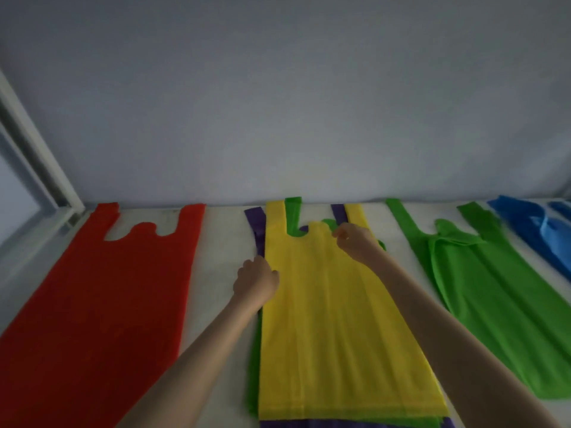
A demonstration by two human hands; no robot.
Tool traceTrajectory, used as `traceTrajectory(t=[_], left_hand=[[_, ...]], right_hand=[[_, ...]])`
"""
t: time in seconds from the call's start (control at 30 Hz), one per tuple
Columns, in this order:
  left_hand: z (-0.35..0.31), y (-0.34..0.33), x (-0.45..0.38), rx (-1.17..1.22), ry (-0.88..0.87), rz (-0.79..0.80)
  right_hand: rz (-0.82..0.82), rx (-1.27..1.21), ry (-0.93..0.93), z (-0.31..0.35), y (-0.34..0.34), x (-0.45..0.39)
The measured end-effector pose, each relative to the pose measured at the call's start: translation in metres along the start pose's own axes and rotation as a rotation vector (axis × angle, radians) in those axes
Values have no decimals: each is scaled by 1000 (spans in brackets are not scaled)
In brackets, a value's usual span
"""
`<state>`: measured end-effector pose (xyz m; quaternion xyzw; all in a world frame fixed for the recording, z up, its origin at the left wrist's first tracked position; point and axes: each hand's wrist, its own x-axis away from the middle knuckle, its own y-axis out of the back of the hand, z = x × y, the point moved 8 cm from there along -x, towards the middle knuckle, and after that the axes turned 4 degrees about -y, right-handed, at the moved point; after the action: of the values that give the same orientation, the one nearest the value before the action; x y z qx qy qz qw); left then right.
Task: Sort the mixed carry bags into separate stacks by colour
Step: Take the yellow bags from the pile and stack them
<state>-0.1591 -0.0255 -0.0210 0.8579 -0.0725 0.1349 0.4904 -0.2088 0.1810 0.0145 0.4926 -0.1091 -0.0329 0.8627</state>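
Note:
A mixed pile lies in the middle of the white surface, with a yellow bag (333,319) on top and green (292,213) and purple (256,223) bags showing under it. My left hand (256,279) pinches the yellow bag's left edge. My right hand (355,240) pinches the yellow bag near its right handle. A red bag (102,304) lies flat at the left. To the right of the pile lies a green bag (494,288), and blue bags (531,223) sit at the far right.
A grey wall (278,103) rises right behind the bags. A white window frame (34,156) stands at the far left. Bare strips of the white surface (222,242) separate the piles.

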Motion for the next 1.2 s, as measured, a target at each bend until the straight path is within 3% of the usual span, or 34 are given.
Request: traceTrajectory(t=[0.2, 0.4, 0.63, 0.87, 1.03, 1.1, 1.2], left_hand=[[-4, -18, 4, -30, 134, -7], [-5, -23, 5, -40, 212, -34], [-6, -24, 5, -12, 223, -50], [2, -25, 3, 71, 231, -62], [2, -24, 3, 80, 227, -58], [3, -25, 4, 109, 232, -55], [5, -27, 6, 152, 245, -45]], right_hand=[[12, 84, -257, -77, 4, -4], [-32, -34, -356, -99, 0, -6], [-158, -84, -175, -82, 5, -4], [-163, 115, 70, -55, -10, 1], [-191, 147, 13, -60, -9, 3], [-204, 75, -8, -60, -8, 3], [-187, -149, -205, -76, -6, 0]])
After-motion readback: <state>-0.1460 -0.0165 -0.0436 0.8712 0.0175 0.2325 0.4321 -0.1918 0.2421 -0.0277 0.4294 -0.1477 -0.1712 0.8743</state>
